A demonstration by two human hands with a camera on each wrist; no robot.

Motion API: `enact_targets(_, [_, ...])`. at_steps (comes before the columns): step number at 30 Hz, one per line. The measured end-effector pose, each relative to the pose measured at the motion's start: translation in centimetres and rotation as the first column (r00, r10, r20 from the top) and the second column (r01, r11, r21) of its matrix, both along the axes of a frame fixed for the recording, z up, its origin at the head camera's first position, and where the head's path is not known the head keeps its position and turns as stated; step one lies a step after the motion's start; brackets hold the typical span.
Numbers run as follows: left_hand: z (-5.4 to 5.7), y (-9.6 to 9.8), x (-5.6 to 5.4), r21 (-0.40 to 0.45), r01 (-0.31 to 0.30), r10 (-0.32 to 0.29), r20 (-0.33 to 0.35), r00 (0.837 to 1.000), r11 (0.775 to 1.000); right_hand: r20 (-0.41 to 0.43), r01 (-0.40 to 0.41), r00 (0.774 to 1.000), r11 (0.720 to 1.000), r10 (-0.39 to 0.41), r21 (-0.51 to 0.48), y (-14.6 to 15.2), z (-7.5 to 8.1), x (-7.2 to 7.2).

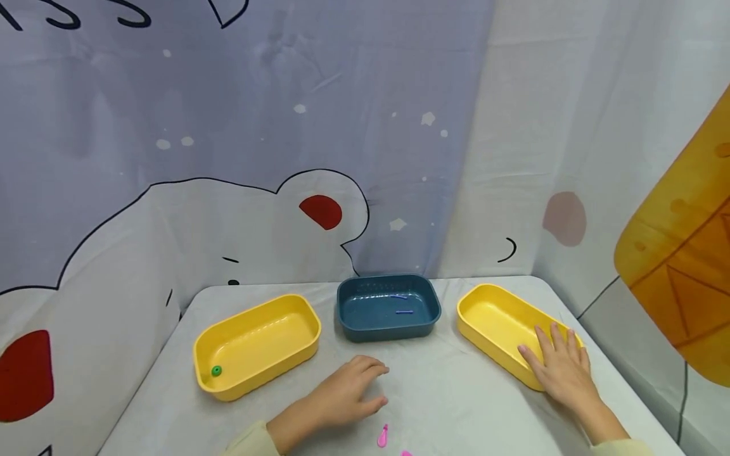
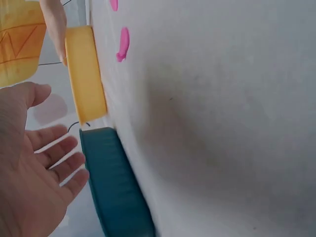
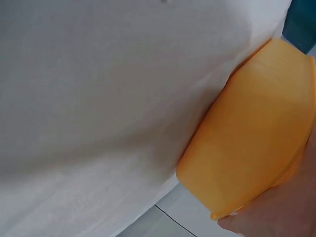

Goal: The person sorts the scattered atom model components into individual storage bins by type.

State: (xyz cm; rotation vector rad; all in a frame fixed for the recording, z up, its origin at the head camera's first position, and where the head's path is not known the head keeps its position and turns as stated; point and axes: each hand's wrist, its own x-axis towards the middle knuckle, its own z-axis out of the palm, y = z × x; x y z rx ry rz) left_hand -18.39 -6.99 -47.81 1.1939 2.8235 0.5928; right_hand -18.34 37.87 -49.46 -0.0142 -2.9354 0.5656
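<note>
My left hand (image 1: 355, 391) hovers over the white table in front of the blue bin, thumb and fingers apart with nothing between them. Just below it lies a small pink piece (image 1: 383, 436) with a rounded end and a narrow neck, like an uninflated balloon; the left wrist view shows the same pink piece (image 2: 123, 43) and part of a second one. At the right, my right hand (image 1: 561, 373) spreads its fingers over the near end of a yellow bin (image 1: 485, 335). In the right wrist view that hand (image 3: 281, 212) overlaps the yellow bin's rim.
A dark blue bin (image 1: 388, 332) at the back middle holds two thin blue-purple sticks (image 1: 404, 311). Another yellow bin (image 1: 262, 373), at the left, has a green bead (image 1: 217, 370) in its near corner. A printed curtain (image 1: 399, 126) hangs behind the table (image 1: 456, 411).
</note>
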Motion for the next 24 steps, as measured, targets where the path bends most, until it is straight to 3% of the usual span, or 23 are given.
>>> enact_targets(8, [-0.7, -0.8, 0.9, -0.017, 0.135, -0.132, 0.117, 0.984, 0.991, 0.012, 0.039, 0.999, 0.999, -0.039, 0.026, -0.1, -0.4, -0.1])
enact_targets(15, [-1.3, -0.8, 1.5, -0.060, 0.183, -0.168, 0.200, 0.965, 0.981, 0.031, 0.041, 0.999, 0.999, -0.042, 0.032, 0.2, -0.5, -0.1])
enact_targets(20, [-1.6, -0.6, 1.5, -0.077, 0.203, -0.183, 0.212, 0.960, 0.976, 0.024, 0.041, 0.999, 0.998, -0.042, 0.039, 0.1, -0.6, -0.1])
enact_targets(24, [-1.8, -0.7, 1.3, -0.067, 0.241, -0.226, 0.179, 0.958, 0.968, 0.023, 0.043, 0.999, 0.998, -0.044, 0.042, 0.1, -0.5, -0.2])
